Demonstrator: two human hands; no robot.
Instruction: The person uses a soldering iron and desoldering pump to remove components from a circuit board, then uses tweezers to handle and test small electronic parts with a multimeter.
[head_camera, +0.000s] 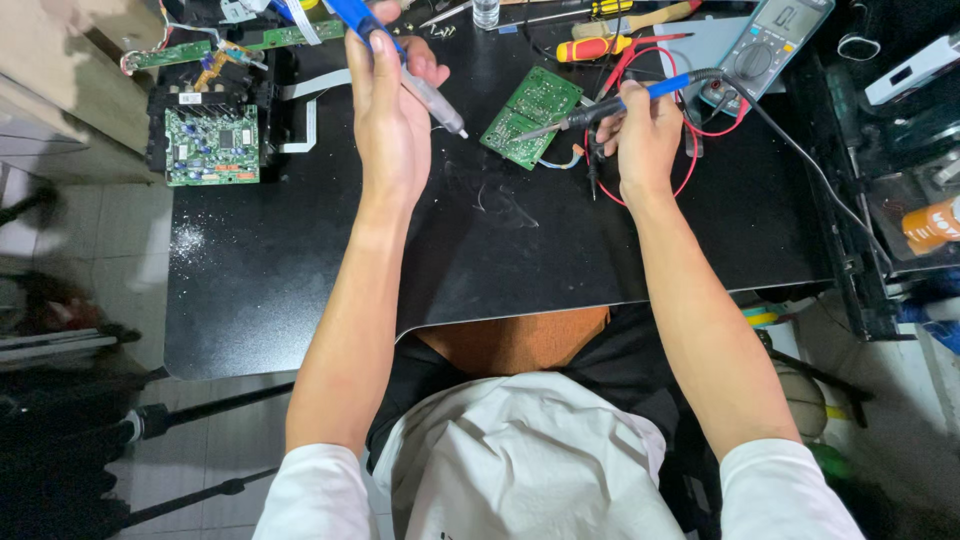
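Black, flat-topped desk (300, 270) with a rounded front edge fills the view above pale floor tiles; the person sits at its front edge. At its back right corner lies a grey handheld multimeter (770, 40) with a dial, red leads (690, 160) looping from it across the surface. At back left sits a black housing carrying a green square circuit board (211, 145). Nearer centre, a smaller green rectangular circuit board (530, 103) lies tilted on the desk between the two hands. Right hand (645, 135), fingers closed, grips a blue-and-black soldering iron (610, 108), its tip touching that board's near edge. Left hand (392, 110), raised left of the board, fingers wrapped around a blue-and-grey pump-style tool (430, 95), tip pointing towards the board.
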